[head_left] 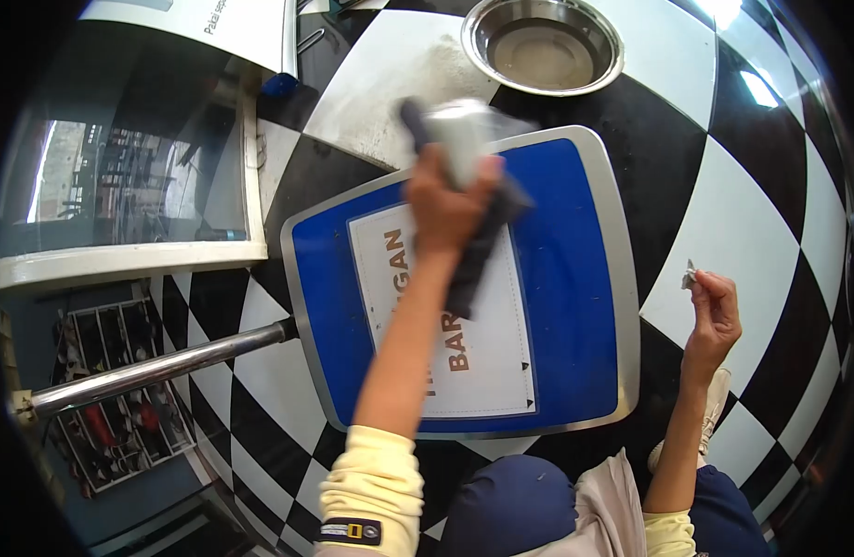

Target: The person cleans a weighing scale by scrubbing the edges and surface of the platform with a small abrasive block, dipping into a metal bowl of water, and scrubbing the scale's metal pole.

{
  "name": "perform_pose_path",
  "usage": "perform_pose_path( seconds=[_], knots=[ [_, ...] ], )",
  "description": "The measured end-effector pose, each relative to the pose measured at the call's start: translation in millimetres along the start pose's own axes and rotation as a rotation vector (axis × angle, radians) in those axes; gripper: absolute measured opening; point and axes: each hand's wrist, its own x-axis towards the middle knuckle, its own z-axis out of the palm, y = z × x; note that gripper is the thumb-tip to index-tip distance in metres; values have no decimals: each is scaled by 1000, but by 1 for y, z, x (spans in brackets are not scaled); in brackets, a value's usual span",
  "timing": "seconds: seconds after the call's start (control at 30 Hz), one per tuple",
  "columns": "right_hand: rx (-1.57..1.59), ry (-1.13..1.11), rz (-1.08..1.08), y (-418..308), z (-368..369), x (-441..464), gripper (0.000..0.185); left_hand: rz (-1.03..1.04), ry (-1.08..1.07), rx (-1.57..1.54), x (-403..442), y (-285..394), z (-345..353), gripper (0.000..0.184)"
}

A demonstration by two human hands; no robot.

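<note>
Cloth [481, 243] (blurred) apparently overlaps the board's [575, 297] far edge.

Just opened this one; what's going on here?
A person's left hand grips a dark grey cloth and a whitish object, too blurred to identify, over a blue square platform with a silver rim. The right hand pinches a small pale scrap beside the platform. A round silver metal bowl of liquid stands on the checkered floor beyond.

The left hand [443, 212] is gripping a blurred whitish object [461, 135] and a dark cloth [478, 255] over the blue board [580, 278], while the right hand [715, 322] is pinching a small pale scrap [689, 277] above the checkered floor [738, 209].
</note>
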Motion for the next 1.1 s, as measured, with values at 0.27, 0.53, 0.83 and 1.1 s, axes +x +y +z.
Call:
perform_pose_path(
  seconds=[0.27, 0.53, 0.83, 1.1],
  knots=[
    [-4, -35, 53, 24, -18, -25, 12, -312, 249, 257, -84, -134, -220, 38],
    [-35, -30, 1, 8, -10, -24, 13, -449, 182, 17, -265, -15, -233, 66],
    [-74, -52, 1, 6, -8, -20, 12, -497, 286, 74, -44, -179, -232, 37],
    [-60, -52, 64, 14, -25, -36, 11, -541, 280, 101, -280, -24, -260, 67]
  ],
)
